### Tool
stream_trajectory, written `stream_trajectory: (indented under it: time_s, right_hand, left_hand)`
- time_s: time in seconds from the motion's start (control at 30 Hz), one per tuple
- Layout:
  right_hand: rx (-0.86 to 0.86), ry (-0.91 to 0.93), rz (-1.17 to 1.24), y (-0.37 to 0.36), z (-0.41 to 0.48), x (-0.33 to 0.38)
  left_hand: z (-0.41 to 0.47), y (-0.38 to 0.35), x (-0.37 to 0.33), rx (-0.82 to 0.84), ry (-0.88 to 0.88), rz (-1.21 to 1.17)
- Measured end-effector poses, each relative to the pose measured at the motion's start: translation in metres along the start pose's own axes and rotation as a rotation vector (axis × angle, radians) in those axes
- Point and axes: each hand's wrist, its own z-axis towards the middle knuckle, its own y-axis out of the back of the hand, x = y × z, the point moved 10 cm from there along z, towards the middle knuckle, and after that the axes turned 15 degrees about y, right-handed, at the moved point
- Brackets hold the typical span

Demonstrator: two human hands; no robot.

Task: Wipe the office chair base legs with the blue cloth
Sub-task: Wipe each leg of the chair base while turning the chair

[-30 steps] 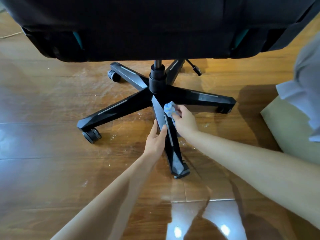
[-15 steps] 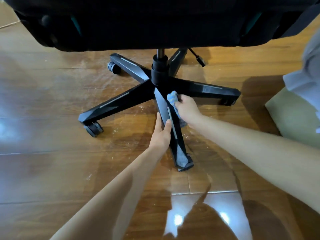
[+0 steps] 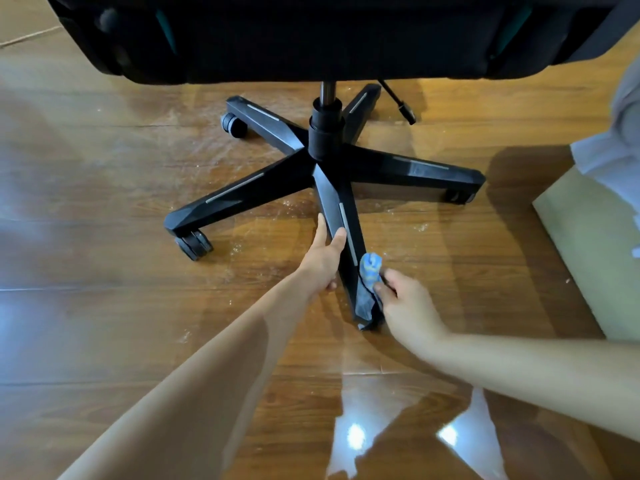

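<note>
The black star-shaped chair base stands on the wooden floor under the dark seat. One leg points toward me. My left hand grips that leg on its left side, thumb on top. My right hand holds the bunched blue cloth pressed against the right side of the same leg, near its outer tip. The caster under that tip is hidden.
Casters show at the left leg and the far left leg. A pale green cushion-like block lies at the right with white fabric above it. Dust specks dot the glossy floor around the base.
My right hand has slid the blue cloth down the near leg from the hub end to near its tip. My left hand has kept its hold on the leg.
</note>
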Motion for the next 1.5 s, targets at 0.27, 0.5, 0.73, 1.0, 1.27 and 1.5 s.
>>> stream_trajectory:
  time_s: [0.27, 0.5, 0.73, 1.0, 1.27, 1.5]
  right_hand:
    - [-0.065, 0.001, -0.066, -0.003, 0.075, 0.012]
    - [-0.012, -0.022, -0.161, 0.012, 0.189, 0.016]
    - [-0.19, 0.218, -0.37, 0.011, 0.157, 0.036]
    - [-0.074, 0.839, -0.704, 0.001, 0.123, 0.074]
    - [0.475, 0.793, -1.298, -0.084, 0.18, 0.122]
    - [0.662, 0.863, -1.465, -0.102, 0.133, 0.113]
  left_hand:
    - [-0.01, -0.003, -0.003, 0.013, 0.061, 0.005]
    - [-0.017, -0.006, -0.004, 0.01, 0.093, 0.025]
    - [-0.017, -0.004, 0.009, 0.036, 0.11, -0.034]
    - [-0.013, 0.004, 0.017, 0.014, 0.028, -0.179]
    - [-0.006, 0.016, 0.049, 0.078, 0.127, -0.508]
    - [-0.006, 0.05, 0.057, -0.06, 0.11, -0.581]
